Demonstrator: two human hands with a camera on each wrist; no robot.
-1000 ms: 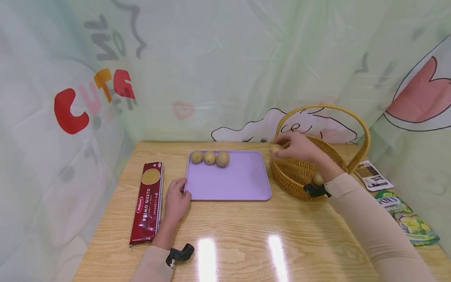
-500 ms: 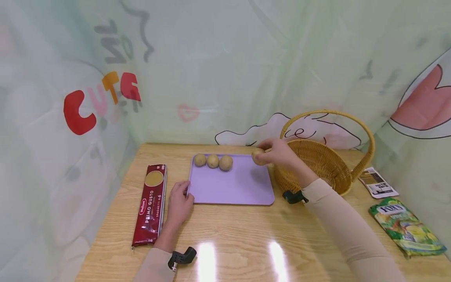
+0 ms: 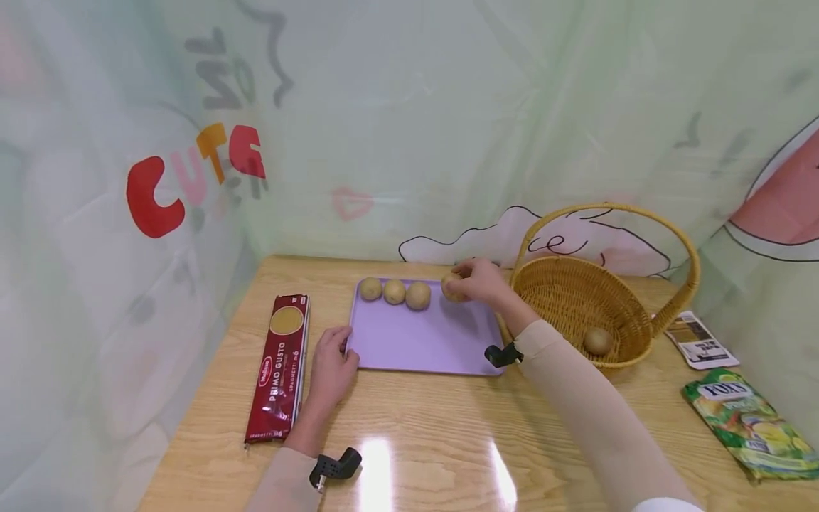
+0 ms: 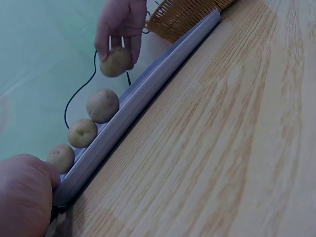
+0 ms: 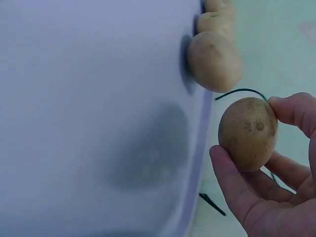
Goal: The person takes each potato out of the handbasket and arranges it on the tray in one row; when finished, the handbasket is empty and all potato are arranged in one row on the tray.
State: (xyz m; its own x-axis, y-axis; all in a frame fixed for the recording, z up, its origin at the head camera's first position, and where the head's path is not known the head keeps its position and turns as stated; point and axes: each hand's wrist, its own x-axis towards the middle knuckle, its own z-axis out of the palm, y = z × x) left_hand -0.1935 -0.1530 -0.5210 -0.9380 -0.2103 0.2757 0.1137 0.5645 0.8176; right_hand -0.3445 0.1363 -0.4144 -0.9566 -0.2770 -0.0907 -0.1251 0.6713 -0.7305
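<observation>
Thumb and fingertips of my right hand [image 3: 483,282] pinch a potato [image 5: 248,133] above the lilac tray [image 3: 422,341], near its back right part. The right wrist view shows the potato's shadow on the tray surface. Along the back edge, three potatoes stand in a row from the left corner: one potato [image 3: 370,289] at the corner, a second potato [image 3: 394,291] beside it, and a larger potato [image 3: 419,295] closest to the held one. My left hand [image 3: 333,366] grips the tray by its front left corner; its fingertips are partly hidden at the edge.
Right of the tray stands a wicker basket [image 3: 557,291] with a tall handle and one potato [image 3: 598,340] inside. A red spaghetti pack [image 3: 278,370] lies at the left. A green pouch [image 3: 748,423] and a white-and-brown packet [image 3: 700,341] lie at the right. A curtain hangs behind.
My right hand has carried the potato from the basket's left rim leftward over the tray, toward the row. My left hand has stayed at the tray corner. The head view has shifted slightly.
</observation>
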